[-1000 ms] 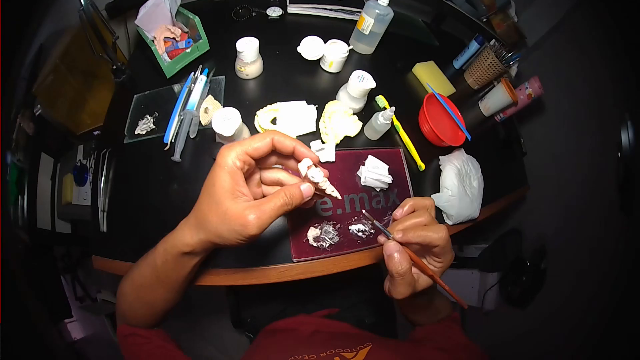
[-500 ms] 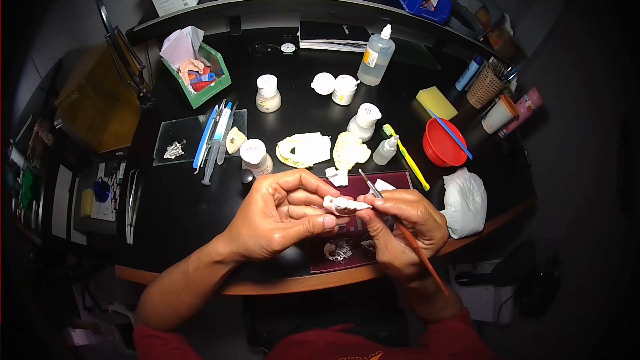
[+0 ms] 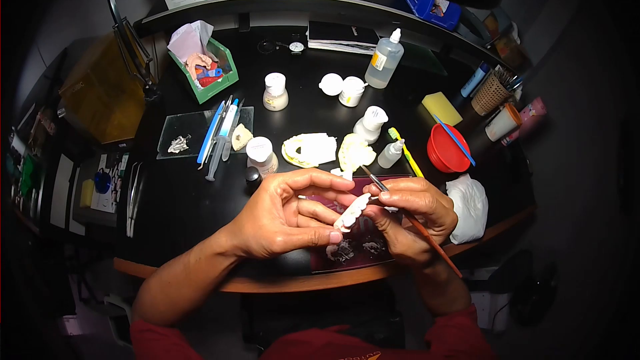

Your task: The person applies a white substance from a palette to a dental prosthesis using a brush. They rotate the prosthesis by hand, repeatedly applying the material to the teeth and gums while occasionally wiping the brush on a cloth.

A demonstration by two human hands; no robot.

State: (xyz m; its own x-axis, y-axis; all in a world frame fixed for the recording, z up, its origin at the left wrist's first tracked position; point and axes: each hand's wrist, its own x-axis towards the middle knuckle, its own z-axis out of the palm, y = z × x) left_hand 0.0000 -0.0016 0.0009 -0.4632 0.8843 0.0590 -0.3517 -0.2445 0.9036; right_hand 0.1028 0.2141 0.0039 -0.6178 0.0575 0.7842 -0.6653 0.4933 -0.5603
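A small white row of tooth shapes (image 3: 353, 213) is held between both hands over the dark red mat (image 3: 320, 260). My left hand (image 3: 287, 217) has its thumb at the lower end and its fingers behind the piece. Against the upper right end rest the fingers of my right hand (image 3: 413, 217), which also grips a brown-handled brush (image 3: 430, 240), tip pointing up and left. White shavings (image 3: 340, 251) lie on the mat below. Just behind the hands are a pale yellow-edged dental cast (image 3: 355, 152) and another cast (image 3: 310, 150).
Around the hands stand white-capped jars (image 3: 261, 155), a dropper bottle (image 3: 390, 154), a yellow toothbrush (image 3: 407, 153), a red bowl (image 3: 449, 148) and crumpled white tissue (image 3: 467, 207). Further left are a glass plate (image 3: 177, 130) with tools and a green box (image 3: 220, 80).
The white piece has turned from nearly level to a steep slant, its right end raised. The brush has shifted slightly right, and the whole view has moved a little.
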